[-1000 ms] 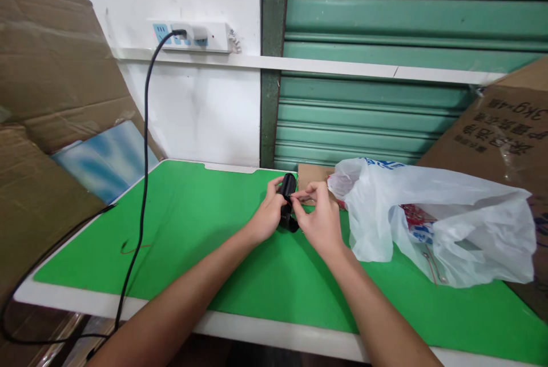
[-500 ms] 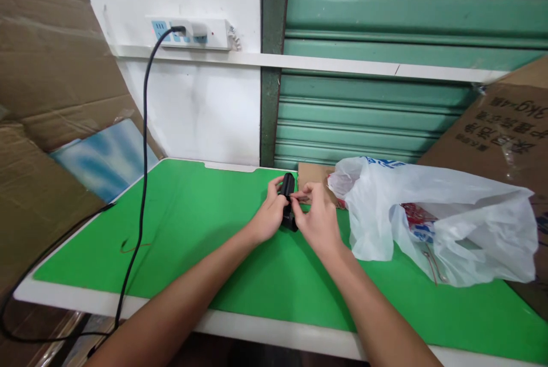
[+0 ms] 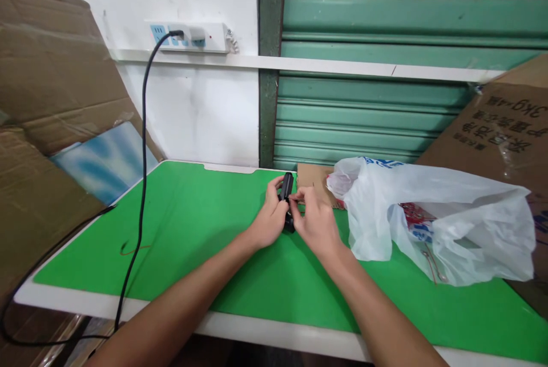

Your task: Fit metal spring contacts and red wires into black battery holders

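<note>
A black elongated plastic piece (image 3: 287,184) stands over the green tabletop, partly covered by my fingers, so its exact kind cannot be made out. My left hand (image 3: 270,216) is wrapped round its left side, with the thumb across the near face. From the right, my right hand (image 3: 315,216) pinches thumb and forefinger together against the piece's side. Whatever small thing sits in that pinch is hidden. Just behind my right hand lies a flat piece of brown cardboard (image 3: 306,173).
A white plastic bag (image 3: 372,218) with red items lies on the right, thin wires (image 3: 431,264) by it. A black cable (image 3: 143,184) runs from the wall power strip (image 3: 214,37) past the table's left side. Cardboard sheets (image 3: 47,59) flank the green table (image 3: 192,201).
My right fingertips have shifted slightly at the side of the black piece, and my left hand has moved a little over its lower part. The grip stays the same.
</note>
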Action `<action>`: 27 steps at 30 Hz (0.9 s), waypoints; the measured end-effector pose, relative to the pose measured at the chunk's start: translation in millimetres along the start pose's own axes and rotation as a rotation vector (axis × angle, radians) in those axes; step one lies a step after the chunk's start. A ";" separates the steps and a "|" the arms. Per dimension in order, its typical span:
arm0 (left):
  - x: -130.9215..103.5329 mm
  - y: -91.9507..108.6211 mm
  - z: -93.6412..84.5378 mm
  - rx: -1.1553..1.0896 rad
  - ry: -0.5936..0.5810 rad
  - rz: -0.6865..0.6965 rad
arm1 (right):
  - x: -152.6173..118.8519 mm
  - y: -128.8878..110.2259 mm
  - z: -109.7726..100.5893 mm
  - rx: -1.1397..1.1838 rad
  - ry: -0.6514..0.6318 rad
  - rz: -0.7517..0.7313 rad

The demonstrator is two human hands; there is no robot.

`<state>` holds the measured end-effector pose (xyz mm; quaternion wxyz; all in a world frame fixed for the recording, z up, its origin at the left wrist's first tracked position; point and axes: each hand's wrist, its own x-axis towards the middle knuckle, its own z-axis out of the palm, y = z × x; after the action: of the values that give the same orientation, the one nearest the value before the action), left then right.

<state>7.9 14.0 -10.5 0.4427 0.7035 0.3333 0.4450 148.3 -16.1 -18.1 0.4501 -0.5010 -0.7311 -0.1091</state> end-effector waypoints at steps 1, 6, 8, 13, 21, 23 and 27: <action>-0.4 0.5 -0.5 0.014 -0.002 0.011 | 0.1 0.0 -0.4 -0.013 -0.008 -0.010; 1.2 -1.6 -3.3 -0.001 -0.006 0.044 | 1.8 -1.2 -0.2 -0.073 -0.034 -0.010; 2.1 -2.6 -3.5 -0.001 -0.010 0.063 | 2.4 -1.5 0.0 -0.088 -0.022 -0.005; 1.5 -0.3 -2.2 0.043 -0.025 0.104 | 2.1 1.1 -1.0 -0.043 0.028 -0.053; 5.5 0.6 -4.9 -0.173 -0.048 -0.014 | 5.9 -2.8 -4.7 0.111 0.106 0.016; 6.1 2.5 -6.4 -0.201 -0.041 -0.018 | 8.7 -3.5 -7.9 0.116 0.104 0.050; 4.9 5.9 -8.3 -0.142 -0.041 0.028 | 11.9 0.2 -13.7 -0.034 0.034 -0.045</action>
<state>2.5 18.6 -1.8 0.4920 0.6839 0.2817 0.4592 154.8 -16.8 -1.2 0.4512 -0.4901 -0.7325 -0.1403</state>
